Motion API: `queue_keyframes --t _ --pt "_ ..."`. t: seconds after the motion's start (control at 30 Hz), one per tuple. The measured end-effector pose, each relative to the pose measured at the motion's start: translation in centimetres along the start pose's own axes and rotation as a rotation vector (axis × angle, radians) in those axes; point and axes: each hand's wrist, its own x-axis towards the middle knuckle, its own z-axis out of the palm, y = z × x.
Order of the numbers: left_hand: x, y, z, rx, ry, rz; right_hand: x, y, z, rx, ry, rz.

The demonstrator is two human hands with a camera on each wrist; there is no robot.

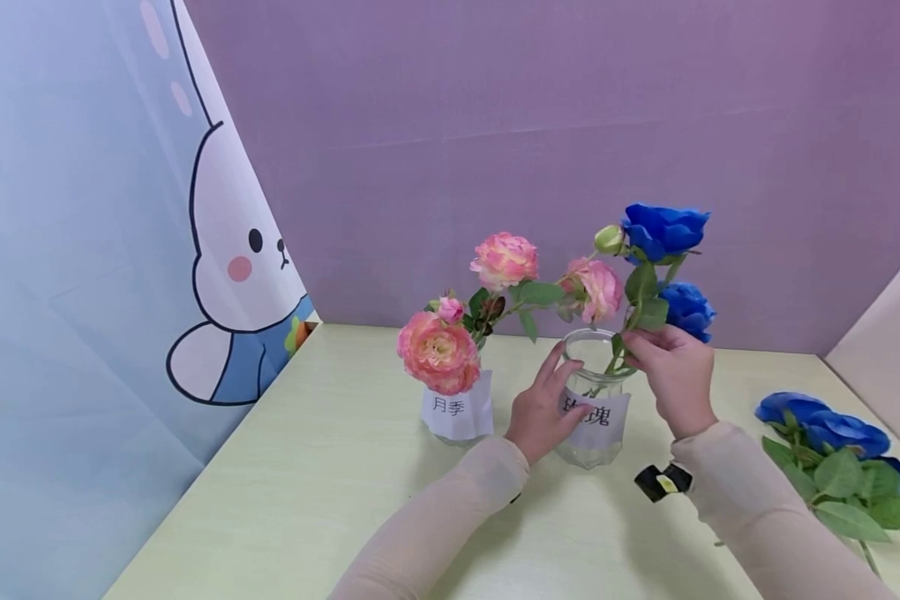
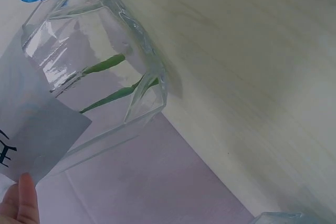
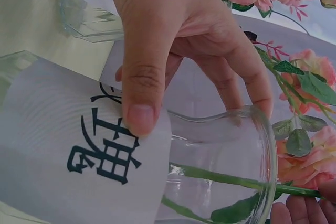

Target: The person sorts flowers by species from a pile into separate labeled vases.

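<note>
A clear glass vase [image 1: 591, 455] with a white paper label [image 3: 79, 156] stands on the table. My left hand [image 1: 543, 414] holds it from the left, its thumb [image 3: 140, 111] against the label and its fingertips at the rim. Beside the mouth, on the right, my right hand [image 1: 675, 379] pinches the green stem [image 3: 231, 178] of a blue artificial rose. Blue blooms [image 1: 663, 232] rise above that hand. Stem ends [image 2: 107, 98] show inside the vase through the glass in the left wrist view.
Left of the vase, a second labelled glass vase [image 1: 457, 423] holds pink flowers [image 1: 438, 352], some arching over towards the first vase. More blue roses [image 1: 843, 433] with leaves lie at the table's right. A purple backdrop [image 1: 540, 108] stands behind the table [image 1: 285, 467].
</note>
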Motion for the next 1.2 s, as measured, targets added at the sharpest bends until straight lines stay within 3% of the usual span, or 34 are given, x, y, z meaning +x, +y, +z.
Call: queue_keyframes --t 0.33,0.6,0.9,1.2 --pt "0.0 0.0 0.0 -0.006 0.005 0.002 0.1 0.3 -0.7 -0.045 -0.038 -0.006" --pt "0.0 0.1 -0.1 -0.025 0.007 -0.031 -0.2 1.4 -1.2 -0.089 -0.05 0.037" --pt "0.2 0.3 0.0 -0.044 0.005 -0.04 0.1 1.2 -1.7 -0.23 -0.071 -0.037" --pt "0.1 0.3 -0.1 -0.051 -0.012 -0.042 0.4 2.0 -3.1 -0.238 -0.117 0.014"
